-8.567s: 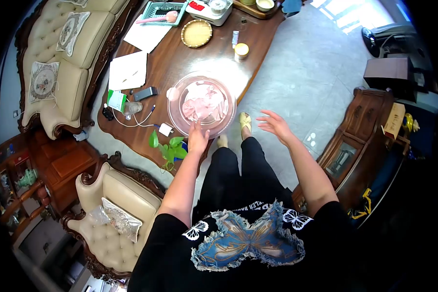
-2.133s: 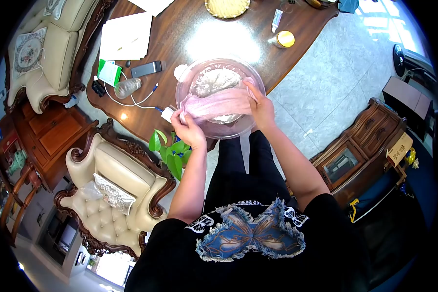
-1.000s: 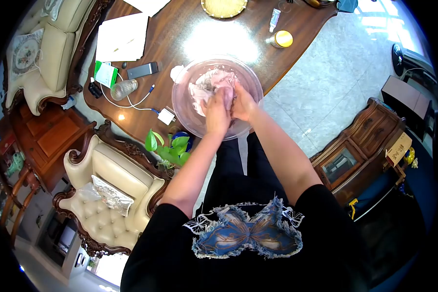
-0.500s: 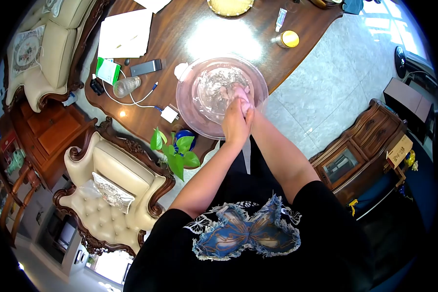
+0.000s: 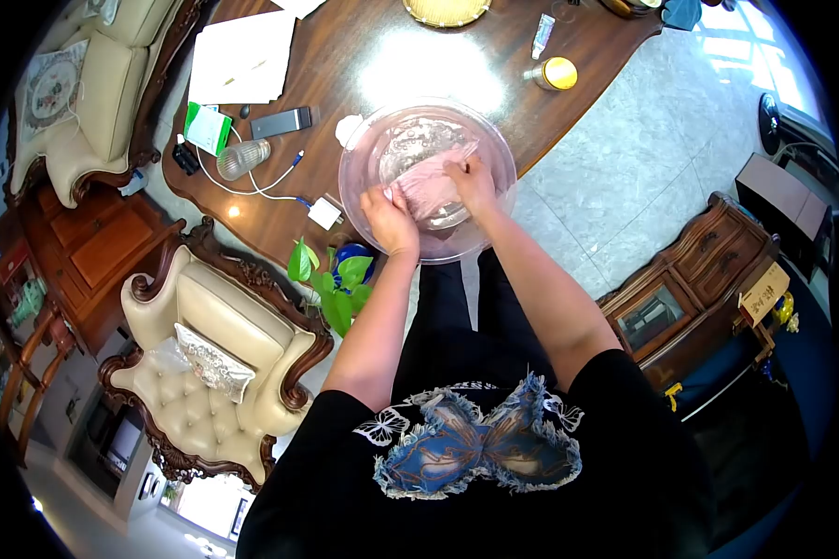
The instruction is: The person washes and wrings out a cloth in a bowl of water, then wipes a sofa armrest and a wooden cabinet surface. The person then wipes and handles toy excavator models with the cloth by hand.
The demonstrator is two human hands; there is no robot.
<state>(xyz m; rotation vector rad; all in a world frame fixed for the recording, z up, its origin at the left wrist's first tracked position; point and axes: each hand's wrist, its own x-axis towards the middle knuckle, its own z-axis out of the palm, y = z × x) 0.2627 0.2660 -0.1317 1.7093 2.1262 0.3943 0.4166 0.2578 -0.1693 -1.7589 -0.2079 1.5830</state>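
A clear round basin (image 5: 362,226) with water and suds stands at the near edge of the wooden table (image 5: 336,65). Over the water a pink cloth (image 5: 429,184) is spread between my two hands. My left hand (image 5: 391,220) is closed on its left end, at the basin's lower left. At the right end, my right hand (image 5: 474,184) pinches the cloth, thumb and fingers together. The fingertips of both hands are partly hidden by the cloth.
Left of the basin are a white charger (image 5: 324,213) with a cable, a glass (image 5: 242,159), a dark box (image 5: 281,122) and white papers (image 5: 240,58). A plant (image 5: 337,293) stands near the table edge. A yellow-lidded jar (image 5: 557,74) is at the right.
Half a second ago my hands were together around the bunched cloth at the basin's right. Now they are apart, my left hand further left, with the cloth opened out between them.
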